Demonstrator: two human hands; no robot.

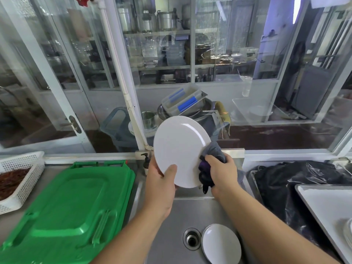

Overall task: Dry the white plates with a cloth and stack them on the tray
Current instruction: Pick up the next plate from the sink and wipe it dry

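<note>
Left thumb (170, 171) lies flat across the near face of the white plate (179, 147), pressing it; the other fingers go behind the rim and I cannot see them. So my left hand (160, 180) grips the plate at its lower left edge, thumb in front, fingers behind. The plate stands nearly upright, tilted a little to the right, held in the air above the sink (171, 216).

Right fingers are curled tight round a bunched grey and dark purple cloth (211, 161). My right hand (222, 172) holds that wad against the plate's right rim; the cloth touches the edge and folds over it, with a loose end hanging below the hand. I cannot tell how far it reaches round the back.

Both forearms come up from the bottom of the view, bare.

Below, in the steel sink basin, a second white plate (221, 243) lies just right of the drain (192, 239), partly cut off by the bottom edge.

Far right, on the counter: a white tray (323, 202), with the edge of some stacked plates (348, 232) showing at the frame border. Count not readable. Between sink and tray lies a black plastic bag (285, 183).

Left of the sink: a green plastic lid (66, 206), lying flat. Beyond it a white perforated basket (21, 178) with brown-red contents. A pump bottle (145, 162) stands behind the sink, just left of my left hand. Glass partition (228, 73) behind all.
</note>
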